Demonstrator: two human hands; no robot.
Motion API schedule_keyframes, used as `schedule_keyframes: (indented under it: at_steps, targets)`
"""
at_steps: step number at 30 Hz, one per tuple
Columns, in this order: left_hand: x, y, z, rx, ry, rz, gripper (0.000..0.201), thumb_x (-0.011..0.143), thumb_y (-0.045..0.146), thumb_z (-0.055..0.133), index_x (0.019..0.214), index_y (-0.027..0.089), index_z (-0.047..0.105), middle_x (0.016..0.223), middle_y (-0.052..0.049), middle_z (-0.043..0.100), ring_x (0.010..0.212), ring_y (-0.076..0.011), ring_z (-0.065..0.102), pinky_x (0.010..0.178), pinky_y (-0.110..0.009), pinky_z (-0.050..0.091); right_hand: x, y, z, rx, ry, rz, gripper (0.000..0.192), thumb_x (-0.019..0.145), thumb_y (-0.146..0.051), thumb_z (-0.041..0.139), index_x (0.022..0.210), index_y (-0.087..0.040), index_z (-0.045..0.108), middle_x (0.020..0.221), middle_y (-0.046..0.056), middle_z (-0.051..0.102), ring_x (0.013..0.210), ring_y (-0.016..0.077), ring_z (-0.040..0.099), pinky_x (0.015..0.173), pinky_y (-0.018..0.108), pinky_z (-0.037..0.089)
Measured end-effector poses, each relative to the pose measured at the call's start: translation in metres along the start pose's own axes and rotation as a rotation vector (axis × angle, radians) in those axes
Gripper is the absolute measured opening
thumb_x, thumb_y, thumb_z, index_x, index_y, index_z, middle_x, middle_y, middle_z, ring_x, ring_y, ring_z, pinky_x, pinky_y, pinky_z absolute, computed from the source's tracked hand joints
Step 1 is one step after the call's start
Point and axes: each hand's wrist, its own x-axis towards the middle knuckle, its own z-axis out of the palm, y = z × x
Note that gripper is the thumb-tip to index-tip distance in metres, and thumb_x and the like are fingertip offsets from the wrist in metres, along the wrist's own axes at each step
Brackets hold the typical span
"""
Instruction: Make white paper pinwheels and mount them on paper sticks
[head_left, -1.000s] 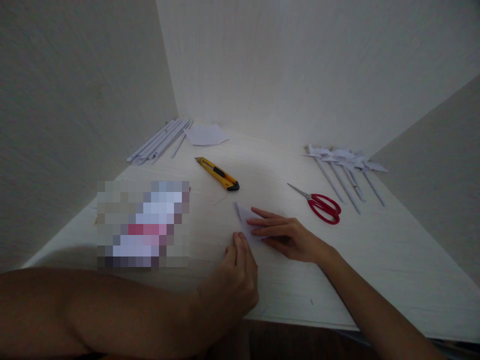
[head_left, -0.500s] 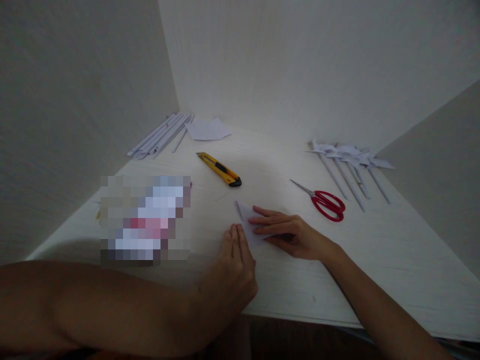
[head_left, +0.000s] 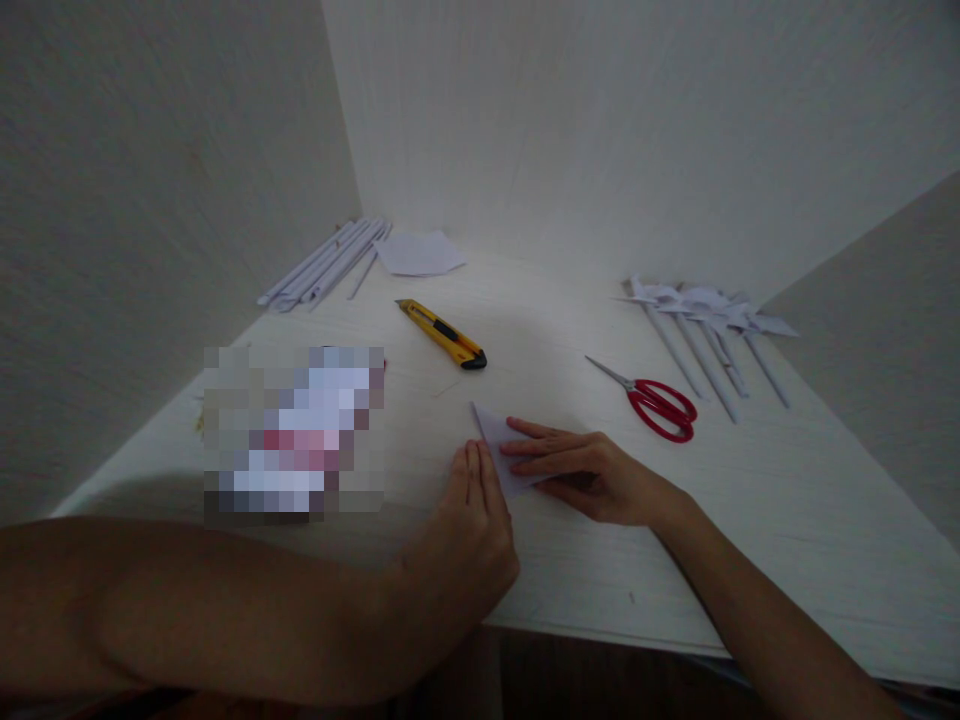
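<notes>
Your right hand (head_left: 592,478) lies flat, fingers together, on the folded paper (head_left: 501,438) at frame center; its sharp tip points toward the upper left. Your left hand (head_left: 472,525), fingers close together, presses its lower edge.

Paper-craft desk in a plain white-walled corner: white table (head_left: 750,520), scissors (head_left: 660,405), utility knife (head_left: 442,335), rolled paper sticks (head_left: 322,265).

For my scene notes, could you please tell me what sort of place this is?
Probably a paper-craft work desk set in a plain white corner: red-handled scissors and a yellow utility knife lie on the white tabletop, with rolled paper sticks at the back.
</notes>
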Motion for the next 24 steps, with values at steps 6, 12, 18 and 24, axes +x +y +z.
schedule_keyframes:
  at_steps: [6, 12, 18, 24]
  targets:
    - [-0.005, -0.021, 0.001, -0.034, 0.066, 0.038, 0.033, 0.077, 0.007, 0.04, 0.097, -0.006, 0.062, 0.1, -0.026, 0.063, 0.093, -0.0285, 0.063, 0.079, -0.037, 0.051, -0.001, 0.004, 0.001, -0.023, -0.003, -0.009, 0.035, 0.082, -0.01, 0.049, 0.114, -0.019, 0.059, 0.128, 0.006, 0.052, 0.13, 0.017, 0.03, 0.105, 0.039, 0.034]
    - [-0.02, -0.044, 0.019, -0.355, 0.187, -0.018, 0.037, 0.078, -0.002, 0.031, 0.106, 0.0, 0.056, 0.108, -0.017, 0.061, 0.101, -0.0214, 0.057, 0.085, -0.032, 0.05, -0.002, 0.007, 0.001, -0.022, 0.001, -0.023, 0.035, 0.082, -0.012, 0.05, 0.115, -0.02, 0.058, 0.128, 0.005, 0.052, 0.13, 0.0158, 0.03, 0.106, 0.038, 0.033]
    - [-0.023, -0.04, 0.021, -0.437, 0.13, -0.085, 0.04, 0.08, -0.001, 0.03, 0.115, 0.004, 0.051, 0.114, -0.015, 0.057, 0.105, -0.0214, 0.054, 0.088, -0.035, 0.048, -0.002, 0.008, 0.001, -0.016, -0.005, -0.025, 0.035, 0.082, -0.013, 0.049, 0.115, -0.021, 0.058, 0.129, 0.004, 0.051, 0.13, 0.0148, 0.03, 0.107, 0.038, 0.031]
    - [-0.023, -0.04, 0.022, -0.444, 0.044, -0.1, 0.044, 0.08, -0.001, 0.029, 0.119, 0.006, 0.047, 0.123, -0.014, 0.051, 0.118, -0.0209, 0.045, 0.094, -0.035, 0.041, -0.003, 0.009, 0.0, -0.005, -0.012, -0.038, 0.033, 0.082, -0.014, 0.05, 0.114, -0.019, 0.059, 0.127, 0.006, 0.052, 0.13, 0.0151, 0.03, 0.106, 0.038, 0.032]
